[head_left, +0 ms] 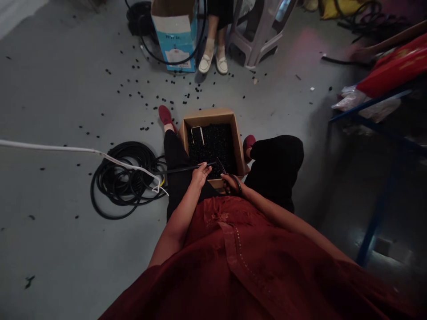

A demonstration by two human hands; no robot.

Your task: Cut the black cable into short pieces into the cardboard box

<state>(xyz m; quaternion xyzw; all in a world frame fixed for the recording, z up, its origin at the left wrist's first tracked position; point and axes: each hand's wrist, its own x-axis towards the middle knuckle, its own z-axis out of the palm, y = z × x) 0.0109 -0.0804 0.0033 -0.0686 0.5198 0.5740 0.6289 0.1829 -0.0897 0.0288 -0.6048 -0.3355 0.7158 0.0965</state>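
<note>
My left hand (200, 174) is closed on a black rubber tube (180, 169), whose end reaches out past the fingers over a cardboard box (239, 146). In my right hand (229, 183) is a pair of scissors (220, 166), its dark blades pointing up and left, close to the tube's end. Many small black cut pieces (218, 138) fill the lower part of the box, and a phone-like object with a pale rim (197, 135) lies on them. From the left hand the tube runs left towards a coil of black tubing (116, 178) on the floor.
A white cord (66, 148) hangs across the coil. Black bits are scattered over the grey floor (50, 178). Ahead are a blue and white box (176, 44), another person's feet in white shoes (213, 63) and a plastic stool (255, 35). A blue metal frame (373, 222) stands at right.
</note>
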